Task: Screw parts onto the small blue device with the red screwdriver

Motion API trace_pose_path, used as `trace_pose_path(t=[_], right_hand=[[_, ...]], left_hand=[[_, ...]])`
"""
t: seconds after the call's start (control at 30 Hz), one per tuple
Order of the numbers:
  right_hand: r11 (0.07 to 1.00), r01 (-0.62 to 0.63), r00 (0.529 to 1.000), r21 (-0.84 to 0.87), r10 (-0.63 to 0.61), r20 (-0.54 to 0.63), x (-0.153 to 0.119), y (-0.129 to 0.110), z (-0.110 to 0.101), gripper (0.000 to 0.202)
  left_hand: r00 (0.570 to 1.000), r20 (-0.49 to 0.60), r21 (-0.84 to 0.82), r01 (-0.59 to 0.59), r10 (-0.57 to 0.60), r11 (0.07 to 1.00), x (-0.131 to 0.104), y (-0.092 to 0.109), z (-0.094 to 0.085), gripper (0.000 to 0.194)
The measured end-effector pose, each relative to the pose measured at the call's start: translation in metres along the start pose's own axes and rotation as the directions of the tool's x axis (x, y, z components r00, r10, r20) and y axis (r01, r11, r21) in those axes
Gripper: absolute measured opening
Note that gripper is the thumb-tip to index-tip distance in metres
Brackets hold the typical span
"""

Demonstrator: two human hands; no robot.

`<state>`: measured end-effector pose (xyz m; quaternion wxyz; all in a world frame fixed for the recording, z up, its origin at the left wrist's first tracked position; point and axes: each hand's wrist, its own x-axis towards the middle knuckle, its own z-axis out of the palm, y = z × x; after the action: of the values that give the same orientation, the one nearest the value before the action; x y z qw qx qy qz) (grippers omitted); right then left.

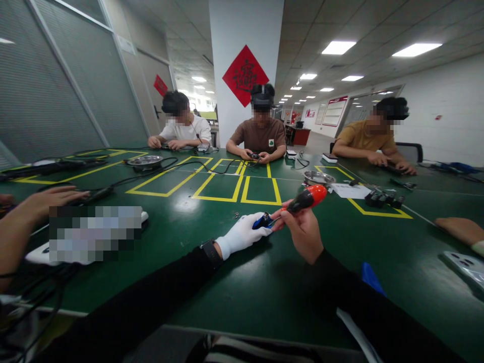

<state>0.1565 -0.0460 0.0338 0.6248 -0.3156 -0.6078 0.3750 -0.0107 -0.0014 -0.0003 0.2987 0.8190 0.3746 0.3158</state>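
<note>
Head cam, the 1 feed I've got: my L hand (244, 234), in a white glove, is closed round a blue part (259, 223) mid-view, low over the desk (234, 302); can't tell if the part rests on it. My R hand (302, 234), bare, grips a red-and-black screwdriver (308, 197), handle tilted up to the R, shaft running down toward the blue part. Can't confirm the tip's seated, b/c that end is too small to make out.

Step in hand, by my read: driver work on the blue part. I'd line the shaft up straight w/ whatever it's meant to turn, press lightly, then twist in short turns so the tip doesn't slip. L fingertips sit close to the shaft end, so I'd want them clear of the tip's path, and the L wrist braced on the desk for a steadier hold.

Also, tiny metal bits (237, 215), poss. screws, lie just beyond the glove; I'd watch not to sweep them. The steel dish (319, 178), farther off past the R hand, would prob. be a safer spot for them, if it's free to use
</note>
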Motion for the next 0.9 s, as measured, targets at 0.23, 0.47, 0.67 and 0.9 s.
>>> trace_pose_path(t=[0.23,0.47,0.67,0.9], right_hand=[[0.982,0.121,0.984,-0.143,-0.138,-0.113,0.007,-0.009,-0.004,0.018],[0.992,0.07,0.996,0.107,-0.064,-0.059,0.005,-0.002,0.002,0.01],[0.978,0.06,0.994,0.198,-0.041,-0.097,-0.002,-0.007,0.01,0.03],[0.992,0.124,0.991,0.024,-0.123,-0.051,-0.006,-0.005,0.01,0.033]], left_hand=[[1.0,0.003,0.018,0.017,-0.017,1.0,0.001,0.004,-0.001,0.028],[1.0,-0.019,0.029,0.013,-0.012,0.999,-0.001,0.008,-0.001,0.026],[0.999,-0.011,0.046,0.038,-0.038,0.998,-0.001,0.008,-0.002,0.027],[1.0,-0.012,0.048,0.021,-0.02,0.999,0.0,0.004,0.0,0.03]])
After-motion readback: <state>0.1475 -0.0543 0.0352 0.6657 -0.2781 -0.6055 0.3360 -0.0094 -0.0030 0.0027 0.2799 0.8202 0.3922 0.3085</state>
